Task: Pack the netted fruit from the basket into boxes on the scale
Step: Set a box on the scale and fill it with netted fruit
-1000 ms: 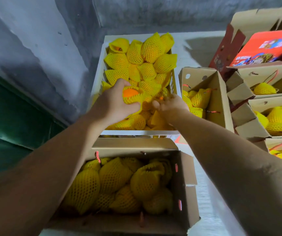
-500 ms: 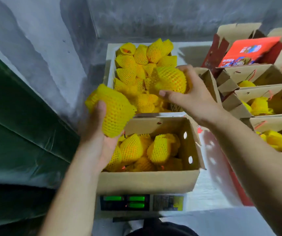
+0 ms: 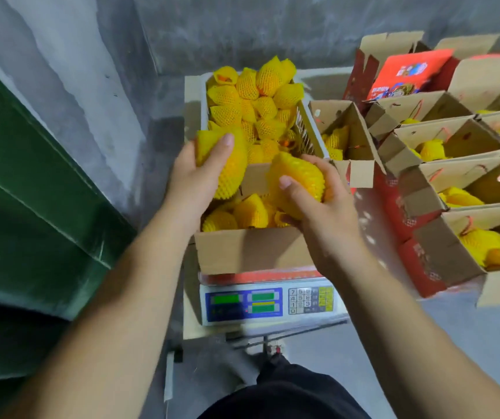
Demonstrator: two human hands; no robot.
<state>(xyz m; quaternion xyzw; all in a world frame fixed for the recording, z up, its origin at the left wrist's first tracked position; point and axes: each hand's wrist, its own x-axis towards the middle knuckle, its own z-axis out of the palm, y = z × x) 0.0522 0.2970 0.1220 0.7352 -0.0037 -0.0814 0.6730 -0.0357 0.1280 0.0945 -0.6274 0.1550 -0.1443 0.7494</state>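
- Two walls meet behind your work area: a grey concrete wall (image 3: 242,31) at the back and a green panel (image 3: 16,176) on your left.
- Several open cardboard boxes (image 3: 454,176) line up on your right, each with a few netted fruit inside; a red printed carton (image 3: 405,74) stands behind them.
- Your white basket (image 3: 203,98) sits at the far end, heaped with yellow netted fruit (image 3: 251,101).
- Your open box (image 3: 251,252) stands on the scale (image 3: 273,300), just in front of the basket, with netted fruit already lying in its bottom.
- Your left hand (image 3: 194,179) grips one netted fruit (image 3: 230,173) over the box's left side, fingers wrapped round it and thumb on top.
- Your right hand (image 3: 318,204) grips a second netted fruit (image 3: 297,176) over the box's right side, thumb across the front and fingers curled behind.
- You hold the two fruits near each other but apart, both above the fruit already packed.
- Your scale's front shows green display windows and a keypad (image 3: 300,299); the digits are too blurred to read.
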